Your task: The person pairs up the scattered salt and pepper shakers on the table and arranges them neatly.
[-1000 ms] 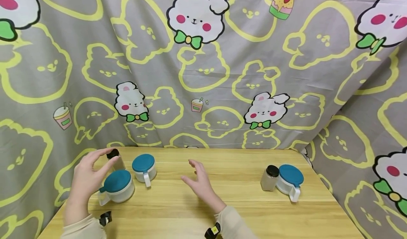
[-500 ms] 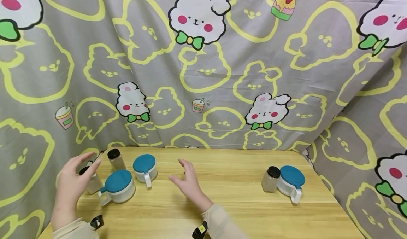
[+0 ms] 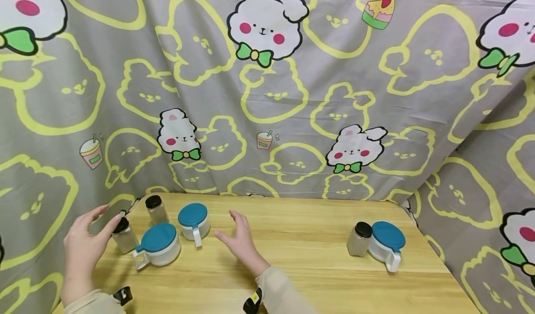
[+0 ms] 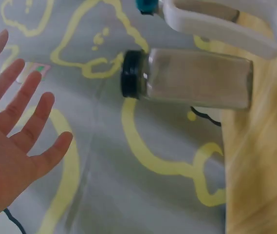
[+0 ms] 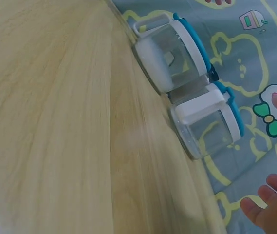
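My left hand [image 3: 85,242], fingers spread and holding nothing, hovers beside a square glass jar with a black lid [image 3: 125,242] at the table's left end. In the left wrist view, a gap separates the fingers from this jar [image 4: 196,78]. To the jar's right stands a clear seasoning pot with a blue lid and white handle [image 3: 159,246]; white contents show inside the pot [image 5: 155,63] in the right wrist view. A second blue-lidded pot [image 3: 194,221] is just behind. My right hand [image 3: 240,244] hangs above the table right of that pot, fingers relaxed and apart, touching nothing.
Another black-lidded jar [image 3: 157,211] stands behind the left pots. On the right, a black-lidded jar [image 3: 358,242] stands close beside a blue-lidded pot [image 3: 386,242]. A patterned grey curtain [image 3: 288,133] hangs along the wooden table's [image 3: 326,277] back edge.
My left hand has moved left, bringing the front-left black-lidded jar into sight. The right hand has drifted left too. The view has shifted slightly; the jars and pots appear to stay put.
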Demonstrator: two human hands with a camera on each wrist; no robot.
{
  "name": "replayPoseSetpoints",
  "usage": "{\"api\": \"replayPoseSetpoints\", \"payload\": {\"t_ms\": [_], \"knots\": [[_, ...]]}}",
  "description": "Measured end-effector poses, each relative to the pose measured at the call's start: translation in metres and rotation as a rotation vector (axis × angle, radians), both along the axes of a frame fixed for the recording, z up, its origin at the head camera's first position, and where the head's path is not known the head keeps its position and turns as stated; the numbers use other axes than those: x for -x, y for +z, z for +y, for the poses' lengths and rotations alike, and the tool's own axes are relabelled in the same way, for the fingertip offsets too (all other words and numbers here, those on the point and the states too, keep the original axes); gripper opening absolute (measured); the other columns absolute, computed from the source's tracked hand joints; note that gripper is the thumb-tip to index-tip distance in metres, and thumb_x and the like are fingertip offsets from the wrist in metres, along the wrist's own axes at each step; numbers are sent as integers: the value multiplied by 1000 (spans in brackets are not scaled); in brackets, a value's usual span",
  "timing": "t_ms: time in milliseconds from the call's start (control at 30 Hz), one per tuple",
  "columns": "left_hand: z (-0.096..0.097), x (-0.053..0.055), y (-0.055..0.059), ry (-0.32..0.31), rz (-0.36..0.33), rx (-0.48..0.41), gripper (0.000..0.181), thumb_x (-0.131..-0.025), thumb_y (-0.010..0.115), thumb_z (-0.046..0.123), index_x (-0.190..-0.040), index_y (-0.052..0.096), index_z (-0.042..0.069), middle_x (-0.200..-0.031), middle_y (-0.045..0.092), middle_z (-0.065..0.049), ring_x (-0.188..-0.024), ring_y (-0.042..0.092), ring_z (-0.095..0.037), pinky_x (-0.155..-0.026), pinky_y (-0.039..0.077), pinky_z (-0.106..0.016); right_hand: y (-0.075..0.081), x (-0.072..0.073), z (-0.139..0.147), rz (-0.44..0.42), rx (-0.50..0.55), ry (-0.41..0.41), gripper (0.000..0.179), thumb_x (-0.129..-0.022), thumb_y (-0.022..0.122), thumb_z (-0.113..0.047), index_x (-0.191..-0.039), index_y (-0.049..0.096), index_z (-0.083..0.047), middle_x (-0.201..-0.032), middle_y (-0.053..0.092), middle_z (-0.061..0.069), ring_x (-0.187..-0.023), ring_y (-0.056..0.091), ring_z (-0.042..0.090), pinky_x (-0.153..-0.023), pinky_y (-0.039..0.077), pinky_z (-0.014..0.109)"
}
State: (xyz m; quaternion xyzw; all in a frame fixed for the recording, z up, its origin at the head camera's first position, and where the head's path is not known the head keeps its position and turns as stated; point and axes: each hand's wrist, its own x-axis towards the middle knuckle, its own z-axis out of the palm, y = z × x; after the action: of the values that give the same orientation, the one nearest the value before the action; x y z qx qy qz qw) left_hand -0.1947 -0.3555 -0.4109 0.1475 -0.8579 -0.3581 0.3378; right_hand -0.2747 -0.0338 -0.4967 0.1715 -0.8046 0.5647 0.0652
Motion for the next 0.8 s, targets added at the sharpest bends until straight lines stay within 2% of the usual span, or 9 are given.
{"api": "replayPoseSetpoints", "payload": {"t_ms": [67,133,200,267,300,400,600,800], "knots": [[-3,1,-2,3,-10,-10,50,-89,71,33,-133,60,14,-136,56,-3,-100,27,29,-111,28,-59,-1,3,-4,1,-12,4,74,-84,75,-34,-143,42,-4,-141,46,14,-130,46,31,-108,41,50],[-6,1,-5,-2,-36,-18,52,-90,69,34,-136,57,13,-140,54,-10,-111,40,16,-111,26,-61,-1,6,-9,-15,-18,9,75,-84,75,-33,-144,41,-4,-143,45,14,-132,45,31,-110,40,50],[-9,1,-7,-12,-70,-22,56,-91,67,35,-139,53,11,-142,49,-23,-124,46,-8,-111,24,-64,-1,7,-14,-26,-19,15,77,-84,76,-34,-145,40,-3,-144,44,14,-133,44,32,-109,40,52],[-13,2,-11,-20,-100,-31,58,-93,64,35,-142,49,8,-142,46,-29,-130,42,-34,-110,23,-65,-1,8,-19,-41,-25,20,80,-83,76,-36,-146,39,-4,-145,43,14,-134,43,32,-109,40,52],[-14,2,-13,-21,-111,-36,59,-93,64,35,-143,48,7,-142,45,-30,-128,40,-43,-110,24,-66,-1,8,-21,-46,-26,24,81,-82,77,-37,-146,39,-4,-145,42,14,-134,42,33,-109,40,53],[-19,3,-20,-11,-123,-58,60,-93,64,35,-143,46,7,-142,45,-31,-127,40,-45,-109,26,-64,-1,8,-29,-61,-31,32,84,-80,78,-40,-146,38,-5,-147,40,15,-136,40,34,-109,40,54],[-27,8,-33,-1,-148,-106,66,-92,65,37,-147,42,10,-146,43,-26,-134,37,-41,-112,26,-59,-1,12,-42,-86,-53,29,86,-81,78,-40,-148,36,-8,-150,37,13,-138,37,32,-110,39,53],[-32,9,-41,18,-165,-152,67,-92,64,38,-149,39,12,-150,40,-23,-135,36,-41,-114,24,-58,-6,18,-56,-50,-103,16,88,-80,78,-43,-149,35,-8,-149,39,12,-138,38,31,-109,41,50]]}}
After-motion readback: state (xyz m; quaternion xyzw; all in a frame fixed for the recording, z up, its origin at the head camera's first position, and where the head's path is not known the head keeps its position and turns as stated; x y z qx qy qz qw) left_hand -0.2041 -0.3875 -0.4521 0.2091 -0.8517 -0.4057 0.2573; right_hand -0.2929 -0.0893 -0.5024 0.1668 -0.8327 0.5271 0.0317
